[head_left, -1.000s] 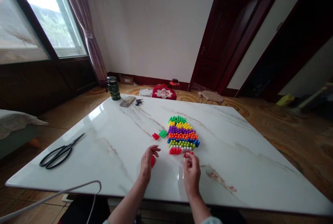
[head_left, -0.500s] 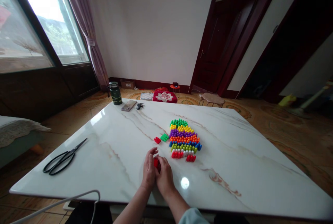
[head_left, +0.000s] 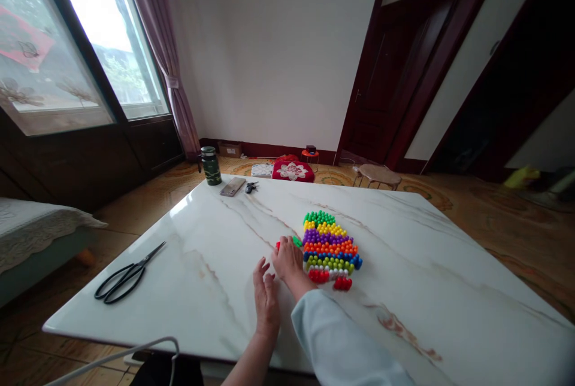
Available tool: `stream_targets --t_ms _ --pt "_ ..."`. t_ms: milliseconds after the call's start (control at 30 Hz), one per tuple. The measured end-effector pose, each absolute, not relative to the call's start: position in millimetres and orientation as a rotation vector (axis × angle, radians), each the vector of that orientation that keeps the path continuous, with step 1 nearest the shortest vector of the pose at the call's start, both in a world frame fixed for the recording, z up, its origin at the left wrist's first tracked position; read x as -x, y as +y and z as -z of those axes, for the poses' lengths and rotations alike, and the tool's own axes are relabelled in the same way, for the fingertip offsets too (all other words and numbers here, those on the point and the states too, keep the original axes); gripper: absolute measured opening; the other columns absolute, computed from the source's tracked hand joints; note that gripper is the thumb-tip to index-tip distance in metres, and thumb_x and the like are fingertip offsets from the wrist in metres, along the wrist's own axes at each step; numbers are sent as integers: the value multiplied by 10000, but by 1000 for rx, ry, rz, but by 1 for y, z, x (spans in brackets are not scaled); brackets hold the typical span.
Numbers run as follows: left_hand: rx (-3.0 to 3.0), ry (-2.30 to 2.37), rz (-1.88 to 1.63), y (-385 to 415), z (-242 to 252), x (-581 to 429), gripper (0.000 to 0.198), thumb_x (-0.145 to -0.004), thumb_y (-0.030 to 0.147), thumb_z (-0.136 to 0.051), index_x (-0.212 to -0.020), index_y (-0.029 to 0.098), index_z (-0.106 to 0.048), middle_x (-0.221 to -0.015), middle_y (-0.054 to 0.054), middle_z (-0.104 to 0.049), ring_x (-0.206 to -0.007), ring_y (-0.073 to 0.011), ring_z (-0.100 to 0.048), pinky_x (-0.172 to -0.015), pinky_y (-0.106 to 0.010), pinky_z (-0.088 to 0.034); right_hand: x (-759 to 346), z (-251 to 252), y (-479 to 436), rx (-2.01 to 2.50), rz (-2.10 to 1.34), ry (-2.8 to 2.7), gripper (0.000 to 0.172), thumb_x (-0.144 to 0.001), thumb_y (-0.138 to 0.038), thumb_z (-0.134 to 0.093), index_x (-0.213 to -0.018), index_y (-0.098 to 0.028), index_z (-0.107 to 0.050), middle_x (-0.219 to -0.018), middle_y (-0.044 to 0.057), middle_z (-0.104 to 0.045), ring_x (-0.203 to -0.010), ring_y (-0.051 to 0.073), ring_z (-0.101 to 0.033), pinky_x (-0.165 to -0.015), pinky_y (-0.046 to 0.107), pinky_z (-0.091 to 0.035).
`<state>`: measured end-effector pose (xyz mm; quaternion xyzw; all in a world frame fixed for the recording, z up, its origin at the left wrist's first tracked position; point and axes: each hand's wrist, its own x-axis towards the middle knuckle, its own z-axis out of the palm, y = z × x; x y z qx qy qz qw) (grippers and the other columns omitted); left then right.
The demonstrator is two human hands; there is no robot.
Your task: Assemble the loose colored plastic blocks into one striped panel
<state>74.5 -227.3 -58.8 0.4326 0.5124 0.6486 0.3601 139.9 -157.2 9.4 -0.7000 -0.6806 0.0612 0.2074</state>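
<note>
My right hand [head_left: 288, 259] reaches forward over the table, its fingers curled down on a red knobbly bead piece [head_left: 278, 245] that is mostly hidden beneath them. Just beyond its fingertips, a green bead piece [head_left: 297, 242] shows in part. My left hand [head_left: 266, 299] hovers nearer to me, fingers apart and nothing visible in it. Right of my hands lies a striped bead shape [head_left: 330, 246] in rows of green, yellow, purple, orange, blue, lime and white. Two red bead pieces [head_left: 343, 283] sit along its near edge.
Black-handled scissors [head_left: 130, 273] lie on the marble-look table [head_left: 202, 308] at left. A camouflage flask [head_left: 211, 166], a phone [head_left: 232, 187] and keys [head_left: 251, 187] are at the far left edge. A white cable [head_left: 135, 349] crosses the near left edge.
My hands have parted. My right hand has moved forward from beside my left onto the red piece near the green one. The left hand's fingers have opened. The view has shifted slightly.
</note>
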Motion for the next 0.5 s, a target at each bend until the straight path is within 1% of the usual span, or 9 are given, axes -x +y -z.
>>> stream_targets --t_ms 67,167,267,333,400,433,500 --pt "-1099 1329 -1670 -227 58 -75 561 -918 568 -338 -1318 187 -432 -1311 -161 -506 -1181 -247 -536 -895 -376 -507 -140 -8 -149 2035 -169 -1927 267 -879 -229 -457 -1049 -111 -626 -1065 171 -626 -942 229 -622 -790 321 -469" --pt "-1110 1328 -1649 -226 59 -75 569 -913 571 -350 -1315 177 -437 -1275 -164 -527 -1155 -245 -554 -879 -372 -514 -139 -2 -142 2067 -184 -1998 249 -866 -194 -480 -1033 -101 -640 -1075 192 -623 -908 248 -639 -749 338 -477" --pt "-1133 1320 -1608 -225 60 -74 543 -922 535 -369 -1336 185 -410 -1257 -164 -537 -1141 -244 -565 -886 -382 -509 -138 3 -140 2012 -281 -1960 244 -834 -137 -502 -1016 -72 -651 -1095 232 -622 -914 272 -645 -747 355 -477" --pt "-1152 1317 -1592 -225 60 -74 520 -923 495 -401 -1342 187 -396 -1263 -168 -534 -1146 -245 -561 -888 -386 -507 -140 4 -141 1974 -371 -1897 230 -821 -122 -509 -976 -48 -662 -1043 254 -644 -905 277 -647 -752 357 -472" --pt "-1166 1321 -1593 -225 59 -75 506 -911 452 -455 -1334 181 -397 -1276 -178 -524 -1145 -248 -560 -870 -382 -516 -145 5 -145 1946 -442 -1861 204 -825 -146 -510 -893 -48 -675 -933 243 -676 -867 270 -651 -737 346 -469" --pt "-1174 1324 -1601 -225 58 -75 499 -902 432 -479 -1326 179 -405 -1284 -181 -517 -1140 -248 -560 -853 -376 -524 -148 6 -147 1936 -469 -1849 208 -835 -169 -500 -841 -62 -678 -872 220 -687 -837 257 -653 -721 333 -469" --pt "-1208 1317 -1617 -225 54 -76 478 -886 401 -515 -1306 187 -433 -1300 -174 -503 -1112 -241 -571 -809 -359 -540 -153 8 -155 1902 -539 -1819 282 -872 -222 -440 -749 -107 -666 -754 147 -690 -741 206 -645 -664 287 -464"
